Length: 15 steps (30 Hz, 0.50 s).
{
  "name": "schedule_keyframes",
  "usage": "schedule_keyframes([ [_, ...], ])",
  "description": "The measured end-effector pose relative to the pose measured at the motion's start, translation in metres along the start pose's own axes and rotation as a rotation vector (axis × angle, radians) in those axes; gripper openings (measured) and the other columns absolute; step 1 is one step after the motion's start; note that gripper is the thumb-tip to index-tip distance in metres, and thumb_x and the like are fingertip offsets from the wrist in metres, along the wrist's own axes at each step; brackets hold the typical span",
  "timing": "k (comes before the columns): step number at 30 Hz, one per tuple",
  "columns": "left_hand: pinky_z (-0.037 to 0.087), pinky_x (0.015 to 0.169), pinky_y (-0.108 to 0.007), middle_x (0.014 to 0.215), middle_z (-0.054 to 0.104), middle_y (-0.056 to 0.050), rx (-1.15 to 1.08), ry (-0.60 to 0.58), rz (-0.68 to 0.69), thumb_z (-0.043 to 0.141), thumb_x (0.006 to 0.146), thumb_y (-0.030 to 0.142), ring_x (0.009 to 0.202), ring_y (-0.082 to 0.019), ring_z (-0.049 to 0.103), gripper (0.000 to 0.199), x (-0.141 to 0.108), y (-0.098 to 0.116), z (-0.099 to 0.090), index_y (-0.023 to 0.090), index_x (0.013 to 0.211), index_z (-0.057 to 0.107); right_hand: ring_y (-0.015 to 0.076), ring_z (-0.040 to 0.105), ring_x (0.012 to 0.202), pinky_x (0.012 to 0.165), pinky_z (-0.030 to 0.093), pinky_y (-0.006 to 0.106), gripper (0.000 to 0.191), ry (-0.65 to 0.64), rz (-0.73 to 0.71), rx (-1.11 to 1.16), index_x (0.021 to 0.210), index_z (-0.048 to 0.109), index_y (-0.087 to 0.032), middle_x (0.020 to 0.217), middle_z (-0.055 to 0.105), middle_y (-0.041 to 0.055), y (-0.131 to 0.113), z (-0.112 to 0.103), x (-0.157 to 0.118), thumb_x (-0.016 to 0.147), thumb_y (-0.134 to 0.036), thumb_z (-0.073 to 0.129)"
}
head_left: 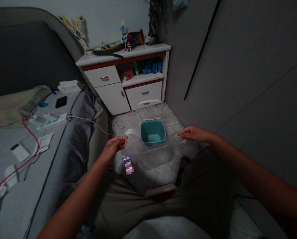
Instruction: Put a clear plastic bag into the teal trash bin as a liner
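A thin, see-through plastic bag (155, 156) is stretched between my two hands, in front of and partly over the near edge of a teal bin (153, 132). My left hand (116, 144) pinches the bag's left side, fingers curled. On the other side my right hand (192, 133) has its fingers closed on the bag's right end. The bin stands open on the tiled floor, its inside bare, with a white handle or rim frame (149, 109) raised behind it.
A bed (71, 152) with a power strip (55, 121), cables and a phone (61, 102) lies left. Behind the bin is a white cabinet (146, 93) with toy figures; a grey wardrobe (238, 66) rises right. A blurred-out item (128, 165) and a white object (130, 131) lie on the floor.
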<state>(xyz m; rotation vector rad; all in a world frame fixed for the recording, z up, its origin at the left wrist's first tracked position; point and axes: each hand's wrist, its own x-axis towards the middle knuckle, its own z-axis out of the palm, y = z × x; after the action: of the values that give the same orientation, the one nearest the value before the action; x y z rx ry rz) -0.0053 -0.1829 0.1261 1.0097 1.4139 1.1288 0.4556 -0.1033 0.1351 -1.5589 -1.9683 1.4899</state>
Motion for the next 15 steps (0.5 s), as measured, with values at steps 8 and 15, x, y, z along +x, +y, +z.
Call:
schedule_keyframes([
  [8, 0.054, 0.072, -0.033, 0.110, 0.082, -0.017, 0.516, 0.009, -0.233, 0.077, 0.075, 0.045, 0.080, -0.023, 0.072, 0.052, 0.093, -0.083, 0.014, 0.013, 0.115, 0.080, 0.0156, 0.073, 0.071, 0.067, 0.051, 0.022, 0.047, -0.024, 0.231, -0.509, 0.134, 0.075, -0.007, 0.087, 0.080, 0.0088, 0.062, 0.047, 0.092, 0.089, -0.020, 0.074],
  [15, 0.054, 0.089, -0.036, 0.094, 0.082, -0.013, 0.659, 0.067, -0.205, 0.071, 0.073, 0.028, 0.104, -0.031, 0.076, 0.043, 0.140, -0.121, 0.009, 0.014, 0.112, 0.083, 0.0274, 0.071, 0.122, 0.096, 0.054, 0.030, 0.045, 0.104, 0.328, -0.657, 0.132, 0.078, -0.020, 0.133, 0.075, 0.0140, 0.077, 0.052, 0.134, 0.087, -0.023, 0.077],
])
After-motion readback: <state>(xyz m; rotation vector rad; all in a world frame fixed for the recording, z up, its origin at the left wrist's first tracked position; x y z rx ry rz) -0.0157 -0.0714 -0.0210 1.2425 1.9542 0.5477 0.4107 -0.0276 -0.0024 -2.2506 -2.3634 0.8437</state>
